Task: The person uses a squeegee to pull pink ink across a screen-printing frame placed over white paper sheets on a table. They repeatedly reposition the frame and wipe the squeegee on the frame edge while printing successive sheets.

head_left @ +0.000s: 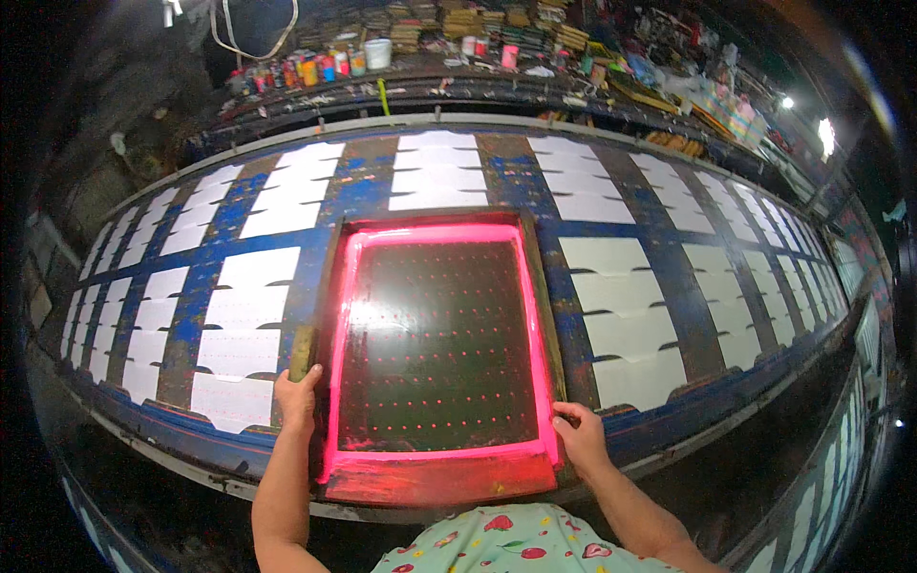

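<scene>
A screen-printing frame (438,477) lies over the long table in front of me, its dark mesh (441,344) dotted with rows of small pink marks. Bright pink ink (541,382) borders the mesh on all sides. At the frame's left edge, my left hand (297,396) is closed around a worn, yellowish block (303,351), its thumb toward the frame; whether it also grips the frame is hidden. My right hand (581,439) pinches the right side of the frame near its front corner, with the fingers curled.
Overlapping white cut sheets (244,315) lie in columns along the blue, ink-stained table (315,250); several on the left bear faint pink dots. More sheets (626,325) lie to the right. Behind, a cluttered shelf holds ink containers (377,54) and stacked items (406,36).
</scene>
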{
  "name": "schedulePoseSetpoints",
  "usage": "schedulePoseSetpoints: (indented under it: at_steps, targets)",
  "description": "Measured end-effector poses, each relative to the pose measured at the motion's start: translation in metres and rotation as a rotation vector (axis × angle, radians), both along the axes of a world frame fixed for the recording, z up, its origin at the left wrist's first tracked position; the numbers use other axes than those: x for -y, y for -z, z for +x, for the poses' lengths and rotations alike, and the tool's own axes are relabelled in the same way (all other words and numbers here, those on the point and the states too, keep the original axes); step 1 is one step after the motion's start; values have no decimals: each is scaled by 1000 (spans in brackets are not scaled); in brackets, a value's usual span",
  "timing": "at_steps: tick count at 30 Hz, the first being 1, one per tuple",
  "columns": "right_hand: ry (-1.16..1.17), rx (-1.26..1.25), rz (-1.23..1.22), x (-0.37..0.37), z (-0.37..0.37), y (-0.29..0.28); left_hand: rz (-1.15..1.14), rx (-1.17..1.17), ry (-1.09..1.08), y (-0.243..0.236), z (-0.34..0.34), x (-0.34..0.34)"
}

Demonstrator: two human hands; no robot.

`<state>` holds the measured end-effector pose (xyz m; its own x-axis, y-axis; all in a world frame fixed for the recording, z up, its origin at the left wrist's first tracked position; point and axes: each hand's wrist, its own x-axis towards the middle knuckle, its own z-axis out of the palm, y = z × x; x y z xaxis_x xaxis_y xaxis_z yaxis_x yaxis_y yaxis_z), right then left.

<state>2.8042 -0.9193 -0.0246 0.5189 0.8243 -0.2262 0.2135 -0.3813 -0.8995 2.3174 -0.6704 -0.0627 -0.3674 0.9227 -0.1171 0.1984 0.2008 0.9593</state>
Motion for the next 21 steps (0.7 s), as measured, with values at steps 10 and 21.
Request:
schedulePoseSetpoints:
  at_steps: [10,21]
  targets:
    - [-30,308,171,3,10,-45,-116,190,86,-43,18,-4]
    - [97,240,155,25,166,-33,-27,204,87,-53,176,17]
